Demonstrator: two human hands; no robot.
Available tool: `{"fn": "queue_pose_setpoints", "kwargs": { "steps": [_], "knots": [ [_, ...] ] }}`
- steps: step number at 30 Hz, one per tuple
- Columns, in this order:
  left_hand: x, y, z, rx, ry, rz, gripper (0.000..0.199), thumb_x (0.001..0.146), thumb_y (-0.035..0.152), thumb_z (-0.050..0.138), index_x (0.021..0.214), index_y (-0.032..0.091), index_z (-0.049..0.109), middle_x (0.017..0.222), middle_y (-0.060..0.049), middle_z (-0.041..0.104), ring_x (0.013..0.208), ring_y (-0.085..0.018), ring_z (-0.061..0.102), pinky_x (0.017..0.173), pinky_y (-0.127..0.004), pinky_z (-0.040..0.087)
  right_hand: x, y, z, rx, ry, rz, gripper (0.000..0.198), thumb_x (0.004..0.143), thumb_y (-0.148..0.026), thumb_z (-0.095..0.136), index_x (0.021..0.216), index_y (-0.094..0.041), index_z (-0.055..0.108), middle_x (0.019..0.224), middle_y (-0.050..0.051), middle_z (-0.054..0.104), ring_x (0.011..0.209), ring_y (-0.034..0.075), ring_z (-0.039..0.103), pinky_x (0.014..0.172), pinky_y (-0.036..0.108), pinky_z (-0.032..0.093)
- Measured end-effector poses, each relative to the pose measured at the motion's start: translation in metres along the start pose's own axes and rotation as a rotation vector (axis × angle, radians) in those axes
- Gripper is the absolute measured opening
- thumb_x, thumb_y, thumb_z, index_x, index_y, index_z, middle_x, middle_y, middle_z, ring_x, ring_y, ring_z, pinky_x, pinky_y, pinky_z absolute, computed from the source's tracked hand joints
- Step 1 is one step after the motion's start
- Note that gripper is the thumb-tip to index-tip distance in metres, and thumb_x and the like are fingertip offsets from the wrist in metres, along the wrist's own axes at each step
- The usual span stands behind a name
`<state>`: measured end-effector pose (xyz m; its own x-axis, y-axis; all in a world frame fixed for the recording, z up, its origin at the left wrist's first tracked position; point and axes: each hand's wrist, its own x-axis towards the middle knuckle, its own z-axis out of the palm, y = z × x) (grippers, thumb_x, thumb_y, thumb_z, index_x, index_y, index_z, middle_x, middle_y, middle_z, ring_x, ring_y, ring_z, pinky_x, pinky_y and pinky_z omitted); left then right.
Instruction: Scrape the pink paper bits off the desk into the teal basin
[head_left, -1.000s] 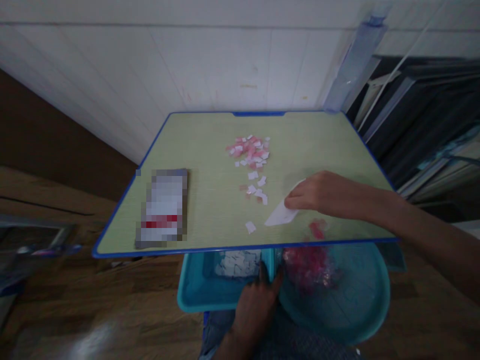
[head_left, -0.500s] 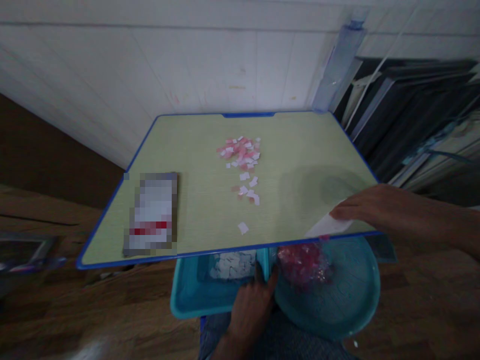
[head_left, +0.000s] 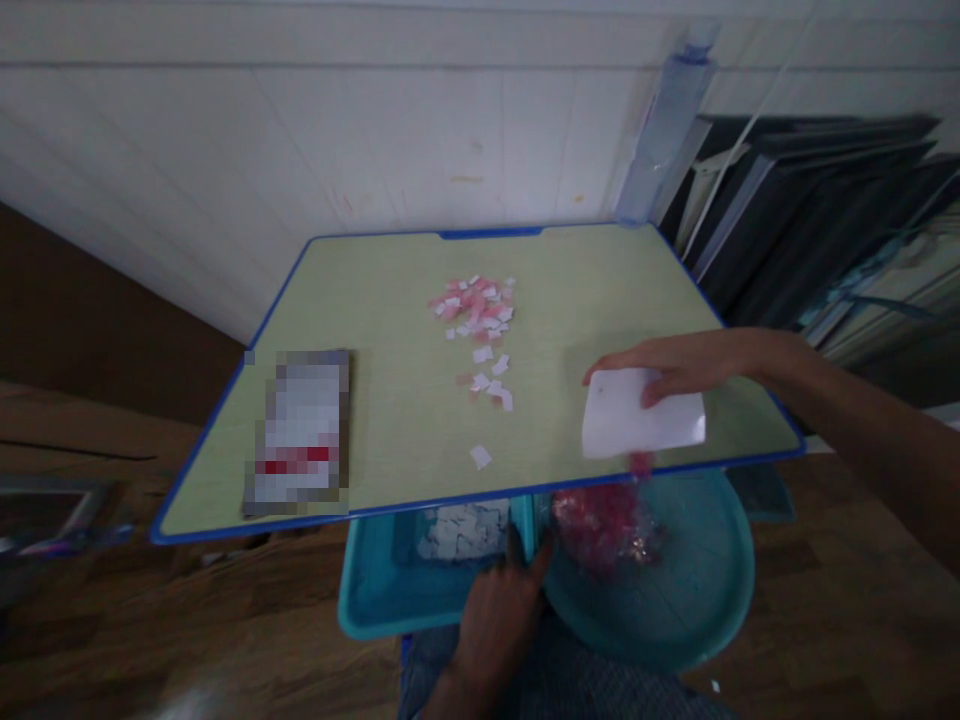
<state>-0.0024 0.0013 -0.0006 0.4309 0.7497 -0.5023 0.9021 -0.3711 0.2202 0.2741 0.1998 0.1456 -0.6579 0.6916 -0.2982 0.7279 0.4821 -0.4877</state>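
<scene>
My right hand point(head_left: 667, 368) grips a white sheet point(head_left: 630, 425), perhaps card or plastic, above the right part of the pale green tabletop point(head_left: 382, 300). A small pink piece point(head_left: 640, 463) shows just below the sheet's lower edge. Lower down, my left hand point(head_left: 501, 598) pinches the adjoining rims of a rectangular teal basin point(head_left: 375, 590) and a round teal basin point(head_left: 712, 560). White paper pieces point(head_left: 461, 530) lie in the rectangular one. A crinkled clear bag with pink contents point(head_left: 600, 525) lies in the round one. Small pink and white pieces point(head_left: 476, 305) are heaped mid-table, several trailing toward the front.
A blurred-out rectangular object point(head_left: 300, 430) lies on the table's left side. Behind the right rear corner stands a clear plastic bottle point(head_left: 664, 135) against the white wall point(head_left: 390, 140). Dark flat panels point(head_left: 810, 200) lean at the right. Wooden floor point(head_left: 150, 640) shows below.
My right hand has moved left and turned, so the white sheet's broad face now shows. My left hand stays at the basin rims. The view has shifted slightly.
</scene>
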Motion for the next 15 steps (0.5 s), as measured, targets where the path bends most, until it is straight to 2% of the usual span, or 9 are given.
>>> {"fn": "queue_pose_setpoints", "kwargs": {
  "steps": [3, 5, 8, 12, 15],
  "knots": [
    [0.000, -0.001, 0.000, 0.003, 0.003, 0.001, 0.060, 0.086, 0.013, 0.041, 0.143, 0.028, 0.034, 0.127, -0.023, 0.055, 0.086, -0.027, 0.068, 0.070, -0.040, 0.055, -0.006, -0.001, 0.007, 0.104, -0.154, -0.109, 0.059, 0.081, -0.036, 0.053, 0.139, -0.027, 0.044, 0.135, 0.003, 0.053, 0.122, 0.026, 0.047, 0.099, 0.041, 0.037],
    [0.000, -0.001, 0.001, 0.012, 0.007, 0.003, 0.059, 0.086, 0.014, 0.042, 0.143, 0.028, 0.035, 0.126, -0.022, 0.056, 0.085, -0.027, 0.067, 0.070, -0.039, 0.055, -0.009, -0.003, 0.010, 0.132, -0.173, -0.163, 0.059, 0.082, -0.035, 0.051, 0.140, -0.024, 0.043, 0.135, 0.006, 0.053, 0.121, 0.026, 0.048, 0.099, 0.042, 0.037],
    [-0.001, 0.000, 0.001, 0.029, 0.017, 0.001, 0.059, 0.086, 0.013, 0.042, 0.142, 0.027, 0.036, 0.124, -0.022, 0.057, 0.085, -0.026, 0.067, 0.070, -0.038, 0.055, -0.018, -0.016, 0.013, 0.074, -0.126, -0.171, 0.053, 0.085, -0.032, 0.048, 0.137, -0.019, 0.047, 0.126, 0.010, 0.059, 0.110, 0.025, 0.056, 0.091, 0.039, 0.044],
    [-0.001, 0.000, 0.001, 0.036, 0.032, 0.015, 0.058, 0.086, 0.012, 0.041, 0.142, 0.027, 0.037, 0.124, -0.021, 0.056, 0.084, -0.025, 0.067, 0.069, -0.036, 0.055, -0.040, -0.043, 0.024, -0.135, -0.060, -0.059, 0.048, 0.088, -0.023, 0.044, 0.136, -0.021, 0.047, 0.099, 0.008, 0.068, 0.084, 0.022, 0.064, 0.073, 0.035, 0.049],
    [-0.001, 0.000, 0.001, 0.035, 0.036, 0.022, 0.056, 0.087, 0.013, 0.039, 0.142, 0.027, 0.038, 0.126, -0.022, 0.055, 0.084, -0.025, 0.067, 0.069, -0.036, 0.054, -0.055, -0.054, 0.041, -0.283, 0.064, -0.032, 0.048, 0.088, -0.020, 0.047, 0.135, -0.024, 0.047, 0.099, 0.007, 0.070, 0.083, 0.023, 0.065, 0.073, 0.037, 0.048]
  ]
}}
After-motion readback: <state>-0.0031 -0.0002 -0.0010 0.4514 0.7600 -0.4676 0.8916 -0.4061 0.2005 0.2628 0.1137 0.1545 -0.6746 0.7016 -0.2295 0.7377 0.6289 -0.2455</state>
